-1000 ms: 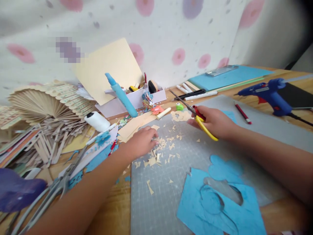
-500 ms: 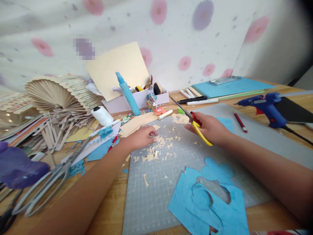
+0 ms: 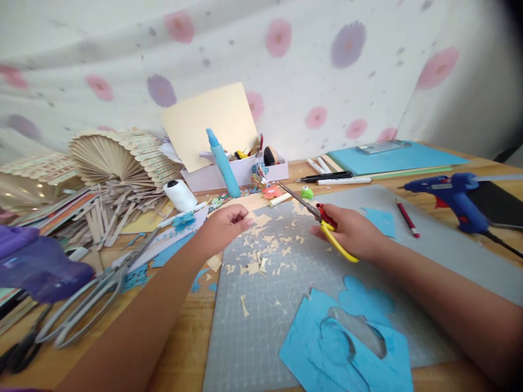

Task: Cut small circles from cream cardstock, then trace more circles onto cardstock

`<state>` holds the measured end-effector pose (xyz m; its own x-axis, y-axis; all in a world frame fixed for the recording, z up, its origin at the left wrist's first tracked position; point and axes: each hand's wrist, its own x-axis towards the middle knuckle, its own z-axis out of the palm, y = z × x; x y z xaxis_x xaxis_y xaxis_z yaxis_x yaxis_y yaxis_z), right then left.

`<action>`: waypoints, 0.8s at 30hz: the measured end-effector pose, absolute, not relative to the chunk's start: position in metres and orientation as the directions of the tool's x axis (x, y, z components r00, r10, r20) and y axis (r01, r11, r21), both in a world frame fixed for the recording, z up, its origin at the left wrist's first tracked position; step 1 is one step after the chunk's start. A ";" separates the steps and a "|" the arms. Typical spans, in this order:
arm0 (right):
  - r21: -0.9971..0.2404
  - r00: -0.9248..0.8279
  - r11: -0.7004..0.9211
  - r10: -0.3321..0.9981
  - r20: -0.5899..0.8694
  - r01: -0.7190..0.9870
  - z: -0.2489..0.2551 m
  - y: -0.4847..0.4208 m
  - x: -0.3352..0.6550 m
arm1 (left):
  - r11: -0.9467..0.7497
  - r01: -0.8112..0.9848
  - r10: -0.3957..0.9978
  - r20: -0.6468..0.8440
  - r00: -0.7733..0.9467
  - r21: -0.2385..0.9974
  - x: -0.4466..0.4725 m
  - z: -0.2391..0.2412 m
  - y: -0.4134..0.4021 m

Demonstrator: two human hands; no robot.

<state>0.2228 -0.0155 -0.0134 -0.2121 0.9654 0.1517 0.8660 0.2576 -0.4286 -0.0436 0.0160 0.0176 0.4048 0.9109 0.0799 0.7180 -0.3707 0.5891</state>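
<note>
My right hand grips a pair of yellow-and-red-handled scissors, blades pointing up and left over the grey cutting mat. My left hand is raised a little above the mat's far left corner, fingers pinched on a small beige paper scrap. Several beige paper scraps lie scattered on the mat between my hands. A blue paper sheet with a cut-out hole lies on the mat near me.
A white box with a blue glue bottle and a beige card stands at the back. Wooden sticks, a thread spool and large metal scissors lie left. A blue glue gun, pens and red pencil sit right.
My left hand has lifted off the scrap pile with a beige scrap pinched in it. My right hand with the scissors has moved slightly toward me. The camera view has tilted up.
</note>
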 end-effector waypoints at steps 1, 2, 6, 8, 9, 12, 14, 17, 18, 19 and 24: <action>-0.436 -0.235 0.271 0.962 0.138 0.858 -0.012 -0.017 0.221 | -0.336 0.673 0.932 0.129 0.339 0.659 -0.047 0.020 0.013; -0.443 -0.256 0.282 0.959 0.120 0.851 -0.011 -0.019 0.219 | -0.299 0.602 0.948 0.157 0.279 0.740 -0.050 0.021 0.011; -0.441 -0.301 0.270 0.954 -0.002 0.856 -0.007 -0.031 0.210 | -0.130 0.228 0.978 0.088 0.187 0.965 -0.051 0.012 0.007; -0.433 -0.314 0.246 0.945 -0.092 0.867 -0.005 -0.037 0.206 | -0.085 0.143 0.982 0.058 0.180 0.986 -0.046 0.005 0.005; -0.436 -0.327 0.243 0.937 -0.127 0.866 -0.004 -0.040 0.204 | -0.079 0.125 0.982 0.056 0.181 0.989 -0.042 0.003 0.003; -0.460 -0.369 0.266 0.918 -0.148 0.847 -0.002 -0.046 0.201 | -0.075 0.069 0.979 0.061 0.192 0.995 -0.031 -0.002 -0.004; -0.478 -0.380 0.274 0.914 -0.139 0.834 -0.002 -0.048 0.199 | -0.072 -0.010 0.978 0.073 0.197 0.997 -0.025 -0.003 -0.011; -0.514 -0.375 0.272 0.921 -0.106 0.813 -0.004 -0.048 0.194 | -0.072 -0.105 0.973 0.093 0.212 0.992 -0.019 -0.006 -0.020; -0.527 -0.369 0.262 0.923 -0.107 0.808 -0.006 -0.047 0.193 | -0.073 -0.122 0.972 0.098 0.213 0.990 -0.017 -0.006 -0.023; -0.545 -0.366 0.251 0.924 -0.112 0.800 -0.007 -0.047 0.191 | -0.070 -0.140 0.973 0.099 0.209 0.988 -0.015 -0.007 -0.025; -0.701 -0.449 0.260 0.888 -0.097 0.664 -0.009 -0.053 0.185 | -0.078 -0.199 0.977 0.114 0.179 0.977 -0.011 -0.008 -0.032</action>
